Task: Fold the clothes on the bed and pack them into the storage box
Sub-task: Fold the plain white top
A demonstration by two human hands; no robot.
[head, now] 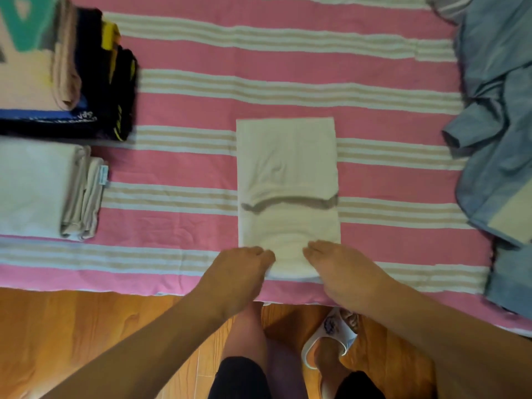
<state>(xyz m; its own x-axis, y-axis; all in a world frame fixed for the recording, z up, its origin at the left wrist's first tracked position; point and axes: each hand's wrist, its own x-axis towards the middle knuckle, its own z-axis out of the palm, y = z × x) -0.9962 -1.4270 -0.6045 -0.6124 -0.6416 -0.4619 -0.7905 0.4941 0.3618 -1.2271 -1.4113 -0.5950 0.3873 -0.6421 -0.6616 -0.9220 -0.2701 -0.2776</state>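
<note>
The striped bed (288, 67) fills the upper frame; a folded white garment (288, 168) lies at centre. Both forearms reach up from below. Left hand (241, 272) and right hand (342, 269) seemingly pinch its near edge, fingers curled.

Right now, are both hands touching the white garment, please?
Touching: head view shows left hand and right hand gripping the white garment's near edge.

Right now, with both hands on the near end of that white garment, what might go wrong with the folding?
The white garment lies close to the bed edge; as the left hand and right hand lift its near end, it might slip toward the floor. A lopsided lift could skew the fold. The unfolded blue garment sits nearby and could snag.
</note>
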